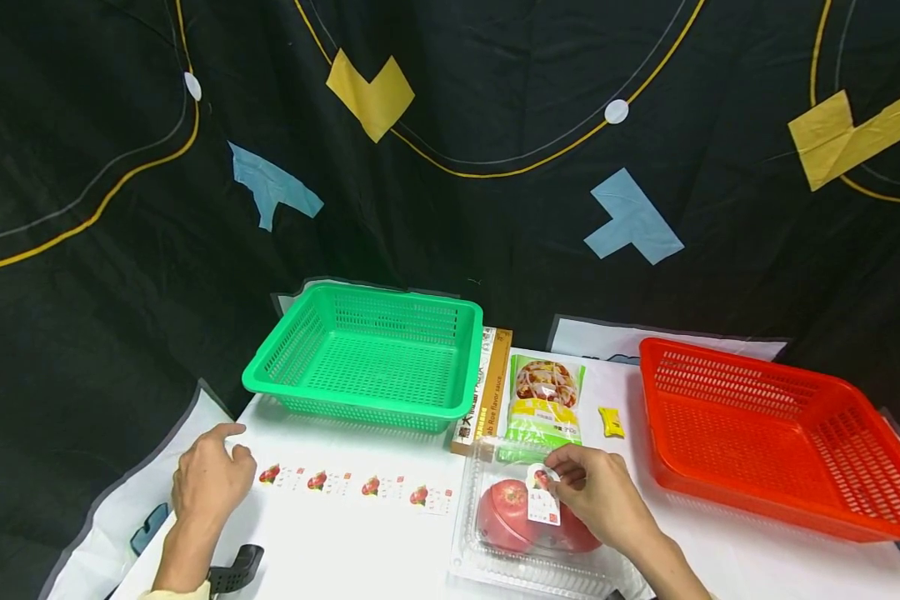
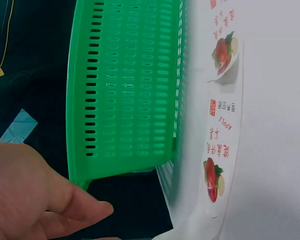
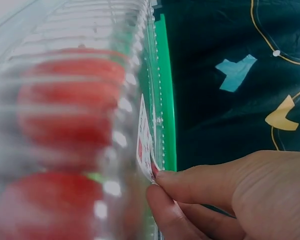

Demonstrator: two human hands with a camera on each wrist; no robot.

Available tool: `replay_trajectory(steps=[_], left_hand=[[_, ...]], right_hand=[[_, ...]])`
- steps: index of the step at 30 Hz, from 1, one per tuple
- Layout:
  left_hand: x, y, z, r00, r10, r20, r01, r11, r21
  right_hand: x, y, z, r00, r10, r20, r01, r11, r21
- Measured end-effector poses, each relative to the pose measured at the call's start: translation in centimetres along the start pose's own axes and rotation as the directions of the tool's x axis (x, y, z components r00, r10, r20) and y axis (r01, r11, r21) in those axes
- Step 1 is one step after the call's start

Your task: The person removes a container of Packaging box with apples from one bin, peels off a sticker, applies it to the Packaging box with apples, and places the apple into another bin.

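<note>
My right hand pinches one end of a white apple sticker between thumb and fingertip. In the head view that sticker overlaps the lid of a clear plastic clamshell box with red apples inside. The right wrist view shows the pinched sticker close along the lid, its end lifting toward the thumb. My left hand is off to the left with fingers loosely bent and nothing in them. Beside it lies a strip of apple stickers; in the left wrist view one sticker curls up from the strip.
At the back left stands a green basket, and a red basket stands at the right. Between them are a brown-and-white box, a food packet and a small yellow packet. A dark curtain hangs behind the table.
</note>
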State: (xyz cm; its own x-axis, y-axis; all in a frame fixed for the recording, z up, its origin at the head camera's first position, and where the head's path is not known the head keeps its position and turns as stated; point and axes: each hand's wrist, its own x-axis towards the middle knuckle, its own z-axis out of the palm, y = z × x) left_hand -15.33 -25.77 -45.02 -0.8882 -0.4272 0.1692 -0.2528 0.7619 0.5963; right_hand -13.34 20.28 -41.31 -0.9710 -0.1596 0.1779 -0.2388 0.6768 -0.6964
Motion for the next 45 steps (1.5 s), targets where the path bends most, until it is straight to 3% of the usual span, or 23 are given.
replay_trajectory(steps=[6,9,15,20,23,25,26,28,30,33,35,36,38,39,45], left_hand=[[-0.3,0.1,0.5,0.999,0.042,0.006,-0.042,0.999,0.008],[-0.6,0.8,0.8,0.993,0.114,-0.027,-0.115,0.993,-0.021],[-1.9,3.4,1.6,0.966,0.25,-0.063,-0.256,0.959,-0.124],[-3.5,6.4,2.0,0.945,0.326,0.027,-0.313,0.926,-0.21],[-4.8,7.9,2.2,0.915,0.388,0.108,-0.345,0.894,-0.287],[-5.8,8.8,2.5,0.887,0.429,0.173,-0.346,0.863,-0.368],[-6.3,9.2,2.7,0.865,0.453,0.216,-0.338,0.844,-0.417],[-7.4,10.0,3.4,0.805,0.511,0.301,-0.318,0.8,-0.509],[-8.4,10.7,4.2,0.722,0.573,0.388,-0.293,0.761,-0.579],[-9.8,11.6,5.5,0.586,0.645,0.49,-0.282,0.729,-0.624],[-10.6,12.1,6.2,0.52,0.669,0.531,-0.286,0.722,-0.63],[-10.9,12.3,6.5,0.497,0.675,0.545,-0.288,0.721,-0.63],[-11.4,12.8,7.1,0.47,0.687,0.555,-0.307,0.716,-0.627],[-11.6,13.0,7.3,0.468,0.687,0.556,-0.321,0.718,-0.618],[-12.3,13.9,8.8,0.494,0.684,0.537,-0.348,0.722,-0.598]], right_hand=[[-0.4,0.4,-0.2,1.0,0.0,-0.017,0.0,1.0,-0.001],[-0.4,0.6,-0.1,1.0,-0.011,-0.023,0.011,1.0,0.006],[-0.5,0.8,0.0,0.999,-0.014,-0.03,0.014,1.0,-0.012],[-0.8,1.1,0.2,0.999,-0.022,-0.038,0.019,0.997,-0.079],[-0.9,1.3,0.3,0.997,-0.069,-0.03,0.064,0.987,-0.145],[-0.9,1.3,0.5,0.993,-0.113,-0.022,0.107,0.976,-0.19],[-0.9,1.3,0.5,0.99,-0.138,-0.021,0.131,0.969,-0.211],[-1.0,1.4,0.6,0.982,-0.187,-0.019,0.176,0.95,-0.256],[-1.3,1.3,0.6,0.979,-0.204,-0.011,0.192,0.938,-0.29],[-1.7,1.4,0.4,0.985,-0.169,0.023,0.167,0.93,-0.329],[-2.0,1.4,0.3,0.993,-0.102,0.053,0.114,0.929,-0.352],[-2.1,1.4,0.2,0.996,-0.069,0.064,0.088,0.927,-0.365],[-2.1,1.5,0.2,0.996,-0.022,0.081,0.052,0.919,-0.391],[-2.1,1.5,0.2,0.996,-0.004,0.086,0.039,0.912,-0.407],[-2.3,1.9,0.2,0.997,0.006,0.081,0.034,0.874,-0.484]])
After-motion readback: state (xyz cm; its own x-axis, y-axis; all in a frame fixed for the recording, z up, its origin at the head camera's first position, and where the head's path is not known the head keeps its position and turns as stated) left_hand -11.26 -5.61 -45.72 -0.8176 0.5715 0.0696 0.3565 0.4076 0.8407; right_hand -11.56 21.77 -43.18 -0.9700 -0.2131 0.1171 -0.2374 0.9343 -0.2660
